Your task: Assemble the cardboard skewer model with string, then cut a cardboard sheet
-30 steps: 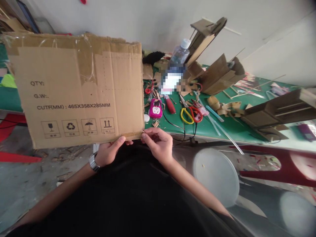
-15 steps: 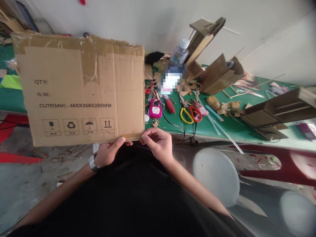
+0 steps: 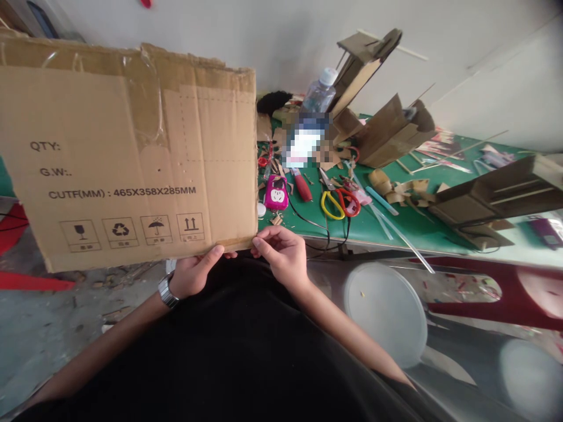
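A large flat piece of cardboard (image 3: 132, 158), printed with black lettering and shipping symbols, stands raised on the left in front of me. Clear and brown tape runs along its ragged top edge and down its middle. My left hand (image 3: 196, 271), a metal watch on its wrist, grips the bottom edge with the thumb in front and the fingers mostly hidden behind. At the lower right corner, my right hand (image 3: 282, 252) pinches the cardboard between thumb and forefinger.
The green table (image 3: 290, 225) holds scissors (image 3: 341, 204), a red-handled tool (image 3: 302, 186), a pink power socket (image 3: 277, 193) and a plastic bottle (image 3: 317, 99). Folded cardboard structures (image 3: 391, 132) stand to the right. Below them is a round pale stool or lid (image 3: 386, 316).
The cardboard's left side has swung toward me and looks larger, its far end shifting left and reaching the picture's edge. Both hands stay almost in place, still holding it.
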Tool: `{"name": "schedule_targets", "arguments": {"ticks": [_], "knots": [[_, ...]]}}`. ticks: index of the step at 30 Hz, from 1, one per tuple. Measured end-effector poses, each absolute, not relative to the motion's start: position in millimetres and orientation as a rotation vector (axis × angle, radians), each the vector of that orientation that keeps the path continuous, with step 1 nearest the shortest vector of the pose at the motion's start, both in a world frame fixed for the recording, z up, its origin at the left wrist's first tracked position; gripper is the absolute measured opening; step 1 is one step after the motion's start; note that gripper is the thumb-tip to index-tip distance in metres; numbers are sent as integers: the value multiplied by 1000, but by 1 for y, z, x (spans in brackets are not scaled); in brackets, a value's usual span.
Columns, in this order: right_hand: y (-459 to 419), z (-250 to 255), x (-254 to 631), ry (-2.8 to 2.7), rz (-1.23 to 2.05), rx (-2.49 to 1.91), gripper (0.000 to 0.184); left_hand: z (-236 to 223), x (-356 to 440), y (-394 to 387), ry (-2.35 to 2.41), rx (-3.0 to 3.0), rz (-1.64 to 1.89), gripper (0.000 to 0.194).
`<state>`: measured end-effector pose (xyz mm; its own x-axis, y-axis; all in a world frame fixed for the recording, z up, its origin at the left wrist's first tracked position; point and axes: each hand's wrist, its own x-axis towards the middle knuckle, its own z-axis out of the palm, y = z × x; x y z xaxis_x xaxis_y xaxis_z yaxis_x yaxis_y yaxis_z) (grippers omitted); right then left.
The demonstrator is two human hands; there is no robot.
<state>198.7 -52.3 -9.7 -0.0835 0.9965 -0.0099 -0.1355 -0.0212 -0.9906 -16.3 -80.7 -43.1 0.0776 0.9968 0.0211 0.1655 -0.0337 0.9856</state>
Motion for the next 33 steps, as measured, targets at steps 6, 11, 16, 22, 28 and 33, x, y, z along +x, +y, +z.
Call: {"name": "schedule_targets", "arguments": {"ticks": [6,11,16,22,28,33], "knots": [[-54,-11,198,-1220,1297,-1089,28,-44,-18,-81,1269,1461,1060,38],[-57,-12,197,-1273,1236,-1117,26,-35,-15,-80,1309,1507,1059,40],[-59,-12,197,-1242,1205,-1103,25,-34,-15,-81,1327,1503,1061,41],[-57,-15,197,-1290,1140,-1142,24,-37,-16,-80,1321,1504,1058,41],[-56,-14,198,-1315,1100,-1145,20,-34,-17,-80,1336,1586,1046,37],[-57,-13,198,-1325,1105,-1156,22,-35,-16,-80,1318,1604,1063,35]]}}
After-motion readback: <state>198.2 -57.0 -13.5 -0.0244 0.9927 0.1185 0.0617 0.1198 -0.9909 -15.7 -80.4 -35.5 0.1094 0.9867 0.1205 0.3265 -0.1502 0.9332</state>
